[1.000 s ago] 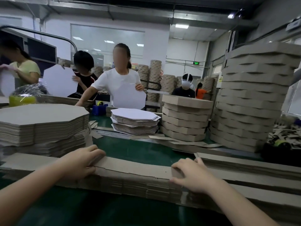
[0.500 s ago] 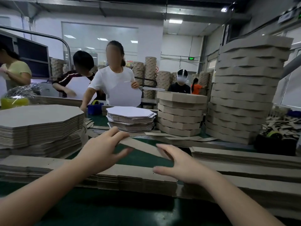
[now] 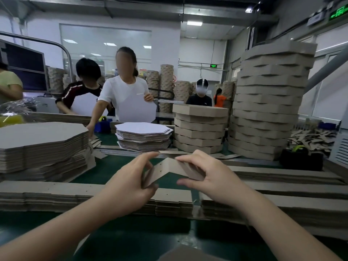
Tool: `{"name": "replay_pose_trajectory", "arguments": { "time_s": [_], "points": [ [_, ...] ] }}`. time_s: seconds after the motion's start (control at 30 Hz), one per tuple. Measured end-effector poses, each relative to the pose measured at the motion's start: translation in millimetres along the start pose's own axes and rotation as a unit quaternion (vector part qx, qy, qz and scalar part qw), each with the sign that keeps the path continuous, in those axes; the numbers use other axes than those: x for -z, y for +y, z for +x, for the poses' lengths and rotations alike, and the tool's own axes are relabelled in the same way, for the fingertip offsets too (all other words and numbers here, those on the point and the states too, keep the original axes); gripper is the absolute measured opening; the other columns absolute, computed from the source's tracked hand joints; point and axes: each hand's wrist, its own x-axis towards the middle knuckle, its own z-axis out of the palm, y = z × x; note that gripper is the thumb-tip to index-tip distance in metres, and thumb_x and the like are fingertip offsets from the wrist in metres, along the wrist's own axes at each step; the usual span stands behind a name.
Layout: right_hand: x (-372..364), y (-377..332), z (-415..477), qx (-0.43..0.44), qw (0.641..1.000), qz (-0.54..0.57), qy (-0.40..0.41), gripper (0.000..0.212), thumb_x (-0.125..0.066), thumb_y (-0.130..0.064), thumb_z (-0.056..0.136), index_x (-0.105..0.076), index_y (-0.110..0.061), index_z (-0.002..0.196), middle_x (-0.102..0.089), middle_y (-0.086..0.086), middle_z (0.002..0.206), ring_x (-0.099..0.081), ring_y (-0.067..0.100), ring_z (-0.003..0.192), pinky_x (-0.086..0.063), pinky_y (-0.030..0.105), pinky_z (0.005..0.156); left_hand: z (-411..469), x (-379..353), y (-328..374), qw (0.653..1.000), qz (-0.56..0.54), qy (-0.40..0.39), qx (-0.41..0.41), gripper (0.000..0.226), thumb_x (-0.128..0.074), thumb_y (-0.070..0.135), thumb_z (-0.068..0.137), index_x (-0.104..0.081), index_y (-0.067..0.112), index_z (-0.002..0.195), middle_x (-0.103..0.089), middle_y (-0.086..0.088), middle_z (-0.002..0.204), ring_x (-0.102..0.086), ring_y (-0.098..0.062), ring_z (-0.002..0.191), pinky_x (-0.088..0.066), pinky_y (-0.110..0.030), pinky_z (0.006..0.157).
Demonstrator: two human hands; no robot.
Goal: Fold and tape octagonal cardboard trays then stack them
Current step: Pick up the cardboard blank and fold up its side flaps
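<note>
A brown cardboard strip (image 3: 165, 167) is held up over the green table, bent into an upside-down V. My left hand (image 3: 130, 182) pinches its left leg between thumb and fingers. My right hand (image 3: 207, 175) grips its right leg the same way. Below the hands lies a long flat pile of cardboard strips (image 3: 75, 194). A low stack of folded octagonal trays (image 3: 200, 129) stands behind, with a much taller tray stack (image 3: 267, 110) to its right.
Flat octagonal blanks are piled at the left (image 3: 41, 142), and a white-topped pile (image 3: 144, 136) sits mid-table. More strip piles (image 3: 282, 176) lie to the right beside a black tape dispenser (image 3: 301, 159). Several people work across the table; one holds a white octagonal sheet (image 3: 137, 110).
Both hands left the strip pile, reached forward over the table, and now hold one cardboard strip lifted and bent between them.
</note>
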Motion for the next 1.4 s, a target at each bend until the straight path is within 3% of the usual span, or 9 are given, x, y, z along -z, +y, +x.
{"name": "replay_pose_trajectory", "arguments": {
  "time_s": [0.17, 0.3, 0.5, 0.67, 0.8, 0.97, 1.07, 1.2, 1.4],
  "points": [
    [35, 10, -34, -0.061, 0.998, 0.01, 0.005, 0.063, -0.043, -0.085, 0.069, -0.048, -0.053, 0.123, -0.049, -0.028, 0.106, -0.053, 0.0, 0.098, -0.052, 0.038, 0.083, -20, -4, -5, 0.996, 0.018, -0.092, 0.005, 0.071, -0.063, 0.027, 0.086, -0.02, 0.071, 0.12, -0.044, 0.032, 0.113, -0.05, 0.006, 0.103, -0.047, -0.022, 0.089],
    [59, 9, -61, -0.093, 0.995, -0.014, -0.042, 0.044, -0.058, -0.067, 0.079, -0.049, -0.053, 0.12, -0.052, -0.029, 0.107, -0.05, -0.009, 0.098, -0.048, 0.024, 0.079, -21, 6, 15, 0.999, -0.012, -0.048, -0.019, 0.049, -0.062, 0.023, 0.09, -0.044, 0.061, 0.115, -0.052, 0.029, 0.104, -0.056, 0.002, 0.094, -0.052, -0.027, 0.08],
    [80, -16, -94, -0.126, 0.988, 0.07, -0.059, 0.066, -0.061, -0.075, 0.062, -0.044, -0.056, 0.123, -0.06, -0.021, 0.114, -0.058, -0.002, 0.101, -0.052, 0.024, 0.084, -20, 8, 77, 0.996, 0.029, -0.013, -0.086, 0.043, -0.064, 0.026, 0.087, -0.054, 0.043, 0.125, -0.047, 0.034, 0.103, -0.052, -0.002, 0.099, -0.05, -0.031, 0.086],
    [100, -25, -130, -0.121, 0.985, 0.126, -0.003, 0.032, -0.069, -0.054, 0.077, -0.061, -0.047, 0.107, -0.067, -0.021, 0.097, -0.061, -0.007, 0.073, -0.049, 0.014, 0.061, -25, 11, 112, 0.991, 0.018, -0.026, -0.128, 0.05, -0.068, 0.024, 0.082, -0.055, 0.042, 0.126, -0.05, 0.03, 0.105, -0.052, 0.007, 0.096, -0.041, -0.01, 0.076],
    [116, -21, -163, -0.157, 0.985, 0.071, 0.015, 0.058, -0.063, -0.085, 0.052, -0.058, -0.058, 0.104, -0.062, -0.036, 0.105, -0.057, -0.014, 0.097, -0.042, 0.015, 0.077, -29, 4, 116, 0.991, 0.0, -0.068, -0.118, 0.052, -0.071, 0.021, 0.081, -0.053, 0.038, 0.127, -0.048, 0.032, 0.104, -0.047, 0.02, 0.094, -0.039, 0.0, 0.07],
    [129, -17, -190, -0.186, 0.981, 0.054, -0.01, 0.055, -0.063, -0.077, 0.058, -0.059, -0.052, 0.106, -0.062, -0.037, 0.103, -0.057, -0.016, 0.096, -0.041, 0.01, 0.075, -37, -1, 115, 0.979, -0.059, -0.169, -0.094, 0.049, -0.069, 0.056, 0.071, -0.055, 0.047, 0.118, -0.061, 0.022, 0.097, -0.059, 0.0, 0.086, -0.049, -0.016, 0.072],
    [139, -22, -201, -0.187, 0.98, 0.064, -0.014, 0.049, -0.063, -0.068, 0.061, -0.061, -0.047, 0.105, -0.063, -0.036, 0.097, -0.059, -0.015, 0.092, -0.042, 0.002, 0.067, -40, -2, 114, 0.967, -0.094, -0.211, -0.108, 0.058, -0.065, 0.059, 0.07, -0.053, 0.046, 0.125, -0.059, 0.031, 0.108, -0.059, 0.002, 0.095, -0.05, -0.015, 0.077],
    [146, -23, -214, -0.197, 0.974, 0.102, -0.034, 0.041, -0.063, -0.067, 0.064, -0.064, -0.048, 0.101, -0.069, -0.018, 0.085, -0.066, 0.004, 0.069, -0.05, 0.015, 0.061, -40, -6, 120, 0.966, -0.124, -0.196, -0.118, 0.055, -0.06, 0.058, 0.074, -0.055, 0.043, 0.126, -0.062, 0.029, 0.109, -0.061, 0.001, 0.098, -0.049, -0.015, 0.076],
    [131, 3, -236, -0.254, 0.943, 0.158, -0.144, 0.048, -0.075, -0.043, 0.072, -0.062, -0.032, 0.117, -0.072, -0.007, 0.104, -0.068, 0.012, 0.099, -0.049, 0.031, 0.09, -41, -23, 139, 0.974, -0.092, -0.147, -0.144, 0.063, -0.054, 0.066, 0.071, -0.055, 0.039, 0.129, -0.06, 0.021, 0.095, -0.055, 0.005, 0.092, -0.04, -0.007, 0.071]
  ]
}}
